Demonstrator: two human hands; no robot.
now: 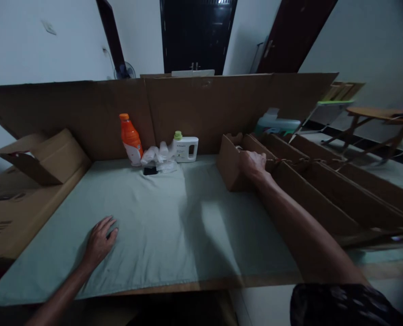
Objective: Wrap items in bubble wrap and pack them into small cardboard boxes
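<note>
My left hand [101, 240] lies on the pale green cloth [147, 231], palm down, fingers loosely stretched and nothing in them. On the right, my right hand [253, 163] is at the near compartment of a cardboard divider box [230, 165], its fingers curled down past the rim. A small whitish bit shows beside its knuckles; what the fingers hold is hidden. Toward the back stand an orange bottle [130, 138] with an orange cap and a white jug [187, 149] with a green cap. Crumpled clear plastic [158, 156] lies between them, a small black item [150, 170] in front.
More cardboard compartments [326, 190] run along the right side, with a bluish-green jug [277, 123] behind. A tall cardboard panel [204, 113] closes off the back. At left are a large carton [11, 217] and an open cardboard box [57, 156].
</note>
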